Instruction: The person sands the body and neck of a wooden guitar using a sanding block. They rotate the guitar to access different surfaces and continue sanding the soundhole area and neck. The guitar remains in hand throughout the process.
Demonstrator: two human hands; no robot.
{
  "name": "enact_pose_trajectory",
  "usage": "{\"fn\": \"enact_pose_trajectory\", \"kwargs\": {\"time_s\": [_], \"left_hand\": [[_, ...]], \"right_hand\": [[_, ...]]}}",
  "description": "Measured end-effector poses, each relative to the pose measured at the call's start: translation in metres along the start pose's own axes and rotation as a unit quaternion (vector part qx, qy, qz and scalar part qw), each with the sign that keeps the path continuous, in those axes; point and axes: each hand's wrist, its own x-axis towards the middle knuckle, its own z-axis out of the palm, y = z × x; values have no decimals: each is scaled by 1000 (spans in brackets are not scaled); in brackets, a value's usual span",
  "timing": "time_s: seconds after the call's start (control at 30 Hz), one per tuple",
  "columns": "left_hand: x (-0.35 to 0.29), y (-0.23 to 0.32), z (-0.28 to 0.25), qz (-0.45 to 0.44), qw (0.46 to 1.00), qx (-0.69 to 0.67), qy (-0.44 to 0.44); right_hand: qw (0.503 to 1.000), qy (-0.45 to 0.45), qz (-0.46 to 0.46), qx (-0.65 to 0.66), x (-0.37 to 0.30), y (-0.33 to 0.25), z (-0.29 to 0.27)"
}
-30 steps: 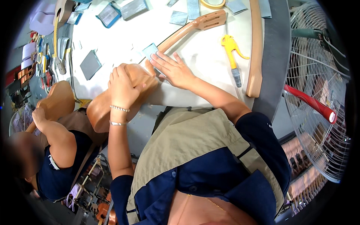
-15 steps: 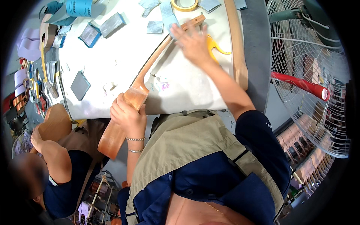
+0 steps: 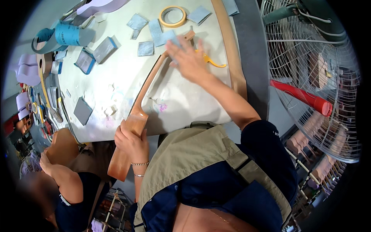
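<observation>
A small wooden guitar-like instrument (image 3: 148,86), ukulele-sized, lies on its side, neck pointing away over the table and body overhanging the near edge. My left hand (image 3: 132,141) is wrapped round its reddish-brown body. At the far end, my right hand (image 3: 188,63) stretches over the headstock (image 3: 189,35), slightly blurred by motion. Beneath its fingers a bluish sheet of sandpaper (image 3: 169,37) is pressed to the wood; the fingers hide part of both. A yellow curved tool (image 3: 214,62) lies beside that hand, partly covered.
Sandpaper pieces (image 3: 145,48), sanding blocks (image 3: 104,50) and a masking tape roll (image 3: 172,16) lie on the white-covered table (image 3: 96,127). A long wooden strip (image 3: 228,50) runs along its right side, near a wire-caged fan (image 3: 309,81). Left of me, another person (image 3: 69,185) holds a wooden body.
The view has shifted, so the table sits lower in it. My right hand has moved slightly along the headstock end with the sandpaper. The left hand keeps its hold on the body.
</observation>
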Motion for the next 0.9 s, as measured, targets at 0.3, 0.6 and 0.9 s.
{"fn": "enact_pose_trajectory", "kwargs": {"time_s": [0.3, 0.6, 0.9], "left_hand": [[106, 42, 6, 130, 977, 102, -138], [151, 49, 47, 97, 951, -231, -183], [84, 31, -46, 27, 935, -314, -160]], "right_hand": [[961, 123, 243, 47, -2, 83, -22], [758, 242, 238, 557, -36, 47, -75], [871, 285, 2, 401, 1, -43, -154]]}}
